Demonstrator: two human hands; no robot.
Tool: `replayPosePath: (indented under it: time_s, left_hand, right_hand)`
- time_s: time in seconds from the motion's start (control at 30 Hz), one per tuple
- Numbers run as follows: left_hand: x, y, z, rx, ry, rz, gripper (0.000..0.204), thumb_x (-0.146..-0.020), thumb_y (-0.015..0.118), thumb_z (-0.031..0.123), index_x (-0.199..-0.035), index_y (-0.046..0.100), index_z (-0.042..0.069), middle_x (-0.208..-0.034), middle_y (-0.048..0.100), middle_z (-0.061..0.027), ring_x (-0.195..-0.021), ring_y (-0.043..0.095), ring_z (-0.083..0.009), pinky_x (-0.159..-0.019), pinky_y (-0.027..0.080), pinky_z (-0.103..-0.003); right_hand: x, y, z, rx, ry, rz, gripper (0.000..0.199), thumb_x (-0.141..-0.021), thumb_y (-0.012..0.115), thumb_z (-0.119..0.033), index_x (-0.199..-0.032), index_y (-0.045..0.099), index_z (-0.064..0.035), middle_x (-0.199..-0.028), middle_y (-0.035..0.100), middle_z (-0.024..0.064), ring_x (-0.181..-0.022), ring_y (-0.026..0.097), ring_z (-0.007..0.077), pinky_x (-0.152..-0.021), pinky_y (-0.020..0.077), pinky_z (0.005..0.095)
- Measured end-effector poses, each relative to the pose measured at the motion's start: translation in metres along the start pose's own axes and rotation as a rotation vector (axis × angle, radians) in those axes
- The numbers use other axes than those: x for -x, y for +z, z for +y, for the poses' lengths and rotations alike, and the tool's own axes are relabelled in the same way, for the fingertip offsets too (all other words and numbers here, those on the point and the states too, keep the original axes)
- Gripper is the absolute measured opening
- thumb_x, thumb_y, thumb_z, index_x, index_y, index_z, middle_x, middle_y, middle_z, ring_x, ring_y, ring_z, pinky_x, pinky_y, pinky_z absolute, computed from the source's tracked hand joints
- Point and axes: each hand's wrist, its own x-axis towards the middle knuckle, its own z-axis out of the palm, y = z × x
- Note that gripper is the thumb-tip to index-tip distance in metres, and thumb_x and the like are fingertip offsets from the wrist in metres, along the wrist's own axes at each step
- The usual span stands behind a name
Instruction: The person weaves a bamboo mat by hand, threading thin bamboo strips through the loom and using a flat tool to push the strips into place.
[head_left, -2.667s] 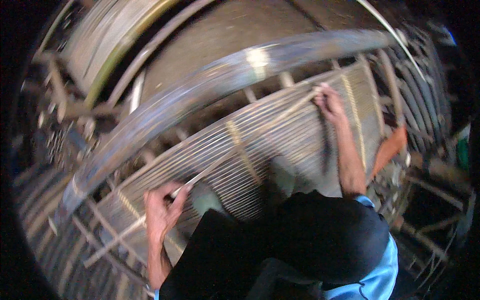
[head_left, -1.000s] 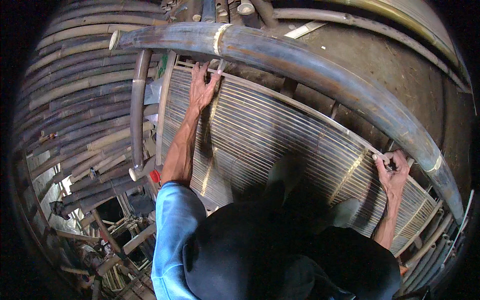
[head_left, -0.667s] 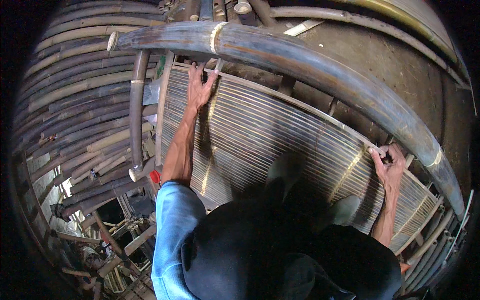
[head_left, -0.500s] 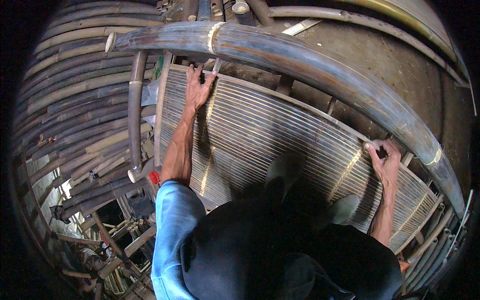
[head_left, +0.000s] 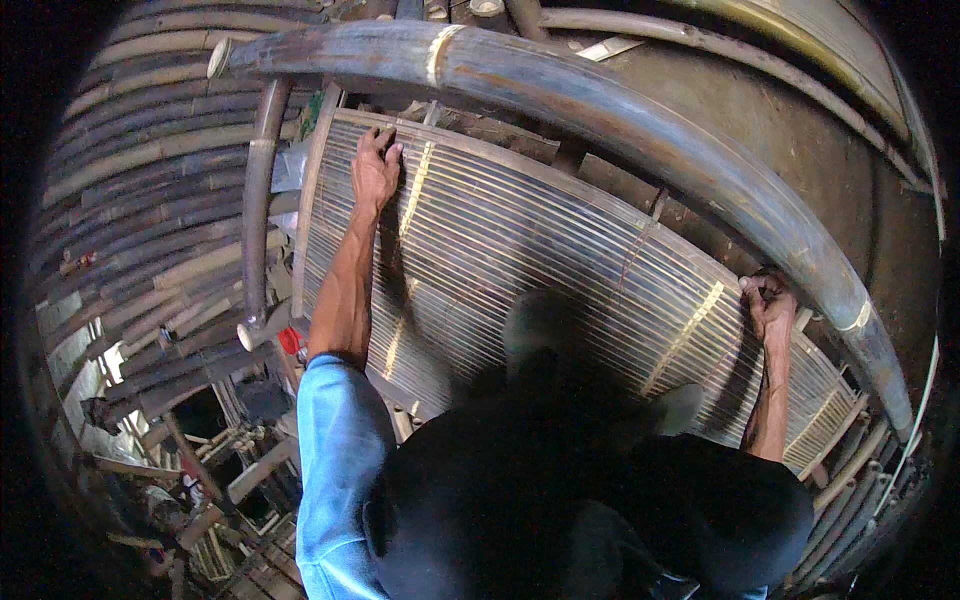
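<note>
Currently: both hands set on a slatted bamboo panel point(head_left: 560, 270), one at each end.

The panel lies directly ahead, its long axis running from upper left down to lower right beneath a thick bamboo pole point(head_left: 620, 110). The left hand point(head_left: 374, 172) lies flat, fingers spread, on the upper left corner; the right hand point(head_left: 771, 305) is curled over the top rail near the far end. That pole crowds the upper edge; stacked bamboo poles point(head_left: 140, 200) stand close on the left.
</note>
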Motion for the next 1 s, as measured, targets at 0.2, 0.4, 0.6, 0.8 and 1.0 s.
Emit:
replayPosePath:
  time_s: [0.2,0.4,0.6,0.8,1.0]
  left_hand:
    - [-0.003,-0.001,0.005,0.070,0.035,0.156,0.024,-0.089,0.068,0.019,-0.109,0.074,0.006,-0.119,0.066,-0.0220,-0.108,0.064,-0.0419,-0.092,0.052,-0.044]
    - [-0.016,-0.020,0.001,0.004,0.168,0.027,0.012,-0.087,0.068,0.014,-0.088,0.073,0.003,-0.094,0.066,-0.0192,-0.091,0.062,-0.0382,-0.081,0.050,-0.045]
    - [-0.021,-0.003,0.002,-0.123,0.294,0.087,0.017,-0.091,0.060,0.011,-0.104,0.056,0.000,-0.104,0.058,-0.0187,-0.099,0.054,-0.0378,-0.085,0.043,-0.048]
    - [-0.003,-0.012,0.017,0.264,-0.190,-0.030,0.020,-0.096,0.060,0.018,-0.098,0.058,-0.002,-0.078,0.063,-0.0224,-0.080,0.063,-0.0419,-0.072,0.048,-0.045]
    - [0.027,-0.085,-0.040,0.291,-0.303,-0.277,0.026,-0.092,0.067,0.025,-0.083,0.070,0.000,-0.063,0.056,-0.0178,-0.062,0.060,-0.0198,-0.060,0.044,-0.037]
  right_hand:
    - [0.004,-0.033,-0.055,0.387,-0.142,-0.182,0.032,-0.089,0.073,-0.031,-0.099,0.071,-0.0006,-0.095,0.069,0.0230,-0.087,0.065,0.0401,-0.080,0.0503,0.0452]
    - [0.011,-0.066,-0.127,0.739,0.028,-0.528,0.040,-0.086,0.072,-0.036,-0.110,0.070,-0.0032,-0.107,0.067,0.0253,-0.104,0.061,0.0439,-0.089,0.0485,0.0466]
    - [-0.010,-0.053,-0.261,1.087,-0.174,-1.189,0.053,-0.093,0.062,-0.050,-0.123,0.065,-0.0070,-0.109,0.066,0.0247,-0.097,0.062,0.0439,-0.092,0.0494,0.0506]
    - [-0.075,0.104,-0.313,0.413,-0.565,-0.852,0.041,-0.100,0.054,-0.033,-0.122,0.060,0.0014,-0.113,0.064,0.0292,-0.099,0.064,0.0470,-0.086,0.0517,0.0530]
    - [-0.111,0.231,-0.336,0.269,-0.233,-0.401,0.042,-0.100,0.053,-0.040,-0.113,0.069,-0.0031,-0.105,0.067,0.0303,-0.101,0.063,0.0475,-0.089,0.0507,0.0504]
